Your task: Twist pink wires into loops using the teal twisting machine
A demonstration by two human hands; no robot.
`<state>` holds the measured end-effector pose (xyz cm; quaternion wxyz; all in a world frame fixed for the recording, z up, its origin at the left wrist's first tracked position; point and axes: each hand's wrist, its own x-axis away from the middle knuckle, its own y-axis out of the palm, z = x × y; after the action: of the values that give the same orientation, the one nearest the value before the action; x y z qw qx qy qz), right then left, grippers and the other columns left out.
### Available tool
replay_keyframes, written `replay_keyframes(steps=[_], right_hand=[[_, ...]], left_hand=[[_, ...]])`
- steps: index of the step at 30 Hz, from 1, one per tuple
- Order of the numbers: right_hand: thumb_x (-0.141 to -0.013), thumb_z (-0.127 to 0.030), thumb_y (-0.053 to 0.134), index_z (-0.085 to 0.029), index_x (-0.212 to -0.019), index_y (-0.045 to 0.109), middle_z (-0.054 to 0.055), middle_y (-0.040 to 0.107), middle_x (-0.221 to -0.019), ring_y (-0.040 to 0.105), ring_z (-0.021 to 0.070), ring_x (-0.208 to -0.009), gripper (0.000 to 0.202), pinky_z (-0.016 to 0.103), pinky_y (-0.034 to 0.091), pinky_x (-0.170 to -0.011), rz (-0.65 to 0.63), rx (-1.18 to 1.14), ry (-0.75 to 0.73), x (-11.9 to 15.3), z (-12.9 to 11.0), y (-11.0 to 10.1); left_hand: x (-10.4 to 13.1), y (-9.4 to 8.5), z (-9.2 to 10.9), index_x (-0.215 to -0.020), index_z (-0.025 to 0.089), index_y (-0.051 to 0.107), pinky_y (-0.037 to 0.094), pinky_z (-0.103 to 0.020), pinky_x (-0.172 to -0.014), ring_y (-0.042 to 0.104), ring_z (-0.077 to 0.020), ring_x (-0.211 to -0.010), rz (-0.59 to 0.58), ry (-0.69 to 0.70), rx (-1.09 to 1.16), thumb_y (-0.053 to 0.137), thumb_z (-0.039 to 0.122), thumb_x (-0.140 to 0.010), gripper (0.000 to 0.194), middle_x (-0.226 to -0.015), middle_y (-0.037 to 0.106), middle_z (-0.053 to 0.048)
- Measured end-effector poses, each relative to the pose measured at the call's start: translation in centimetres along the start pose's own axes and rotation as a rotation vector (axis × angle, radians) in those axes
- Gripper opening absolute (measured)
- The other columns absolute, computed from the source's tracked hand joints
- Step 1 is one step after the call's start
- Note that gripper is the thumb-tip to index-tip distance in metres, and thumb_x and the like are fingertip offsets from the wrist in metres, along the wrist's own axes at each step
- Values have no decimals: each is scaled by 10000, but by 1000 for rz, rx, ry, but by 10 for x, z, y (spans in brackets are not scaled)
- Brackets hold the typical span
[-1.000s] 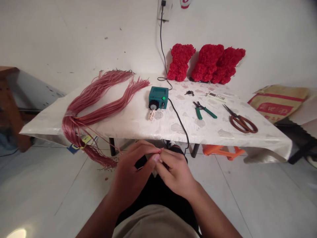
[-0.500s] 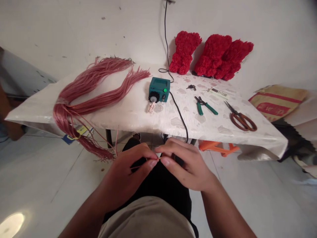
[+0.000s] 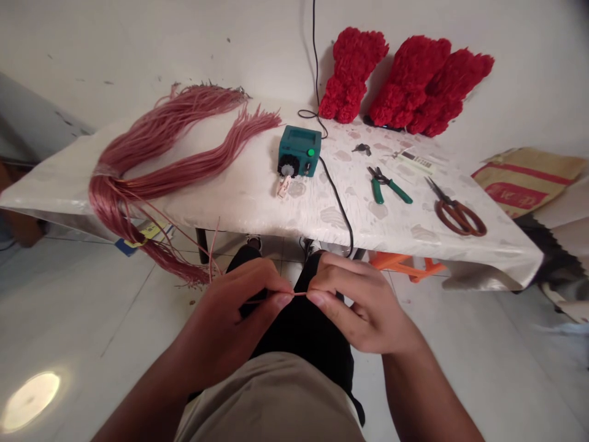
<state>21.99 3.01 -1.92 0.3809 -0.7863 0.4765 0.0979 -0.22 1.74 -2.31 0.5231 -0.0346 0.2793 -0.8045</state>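
Between my two hands a thin pink cord (image 3: 300, 294) is stretched over my lap. My left hand (image 3: 243, 307) pinches it between thumb and index finger, and part of the cord shows behind those fingers. The other end sits in the pinch of my right hand (image 3: 356, 301), whose fingertips hide it. A large bundle of pink cords (image 3: 151, 147) lies on the left of the table, its lower part hanging over the front edge. Beyond my hands, a small green machine (image 3: 300, 150) with a green button stands on the table.
On the patterned tablecloth (image 3: 257, 205) lie green-handled pliers (image 3: 389, 186), brown-handled scissors (image 3: 458, 212) and keys (image 3: 362, 148). Red flower-covered figures (image 3: 354, 73) stand against the wall. A black cable (image 3: 338, 205) runs over the front edge. An orange stool (image 3: 409, 265) is below.
My hands have moved slightly apart, and a longer straight piece of cord shows between them. The camera view has shifted a little, so the table items sit higher.
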Motion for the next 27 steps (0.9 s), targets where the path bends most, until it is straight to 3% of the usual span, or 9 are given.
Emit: replay_keyframes(steps=[6, 10, 18, 27], right_hand=[[-984, -128, 549, -163, -859, 587, -13, 494, -762, 443, 95, -657, 135, 237, 366, -579, 8, -6, 8, 1, 2, 2], [-993, -152, 546, -177, -863, 585, -7, 510, -783, 469, 104, -680, 139, 248, 377, -594, -45, 2, 35, 1, 3, 5], [-975, -132, 553, -175, -835, 572, -12, 472, -746, 421, 106, -650, 147, 259, 339, -564, -12, -20, 13, 4, 4, 4], [-975, -121, 558, -177, -870, 588, -8, 496, -771, 455, 110, -678, 123, 256, 387, -596, -13, -69, 32, 2, 9, 3]], left_hand=[[-1, 0, 2, -921, 231, 639, 472, -262, -729, 611, -131, -806, 20, 32, -70, 536, 160, -975, 136, -864, 655, 16], [-5, 1, 2, -983, 221, 635, 502, -270, -775, 636, -144, -861, -43, 70, -86, 574, 159, -959, 90, -944, 678, -8], [-9, 2, 6, -895, 200, 628, 462, -271, -706, 594, -126, -772, -53, 132, -118, 537, 139, -976, 136, -843, 648, 7], [-7, 5, -1, -888, 216, 589, 400, -253, -617, 531, -102, -653, -79, 11, -98, 511, 186, -988, 131, -760, 576, 46]])
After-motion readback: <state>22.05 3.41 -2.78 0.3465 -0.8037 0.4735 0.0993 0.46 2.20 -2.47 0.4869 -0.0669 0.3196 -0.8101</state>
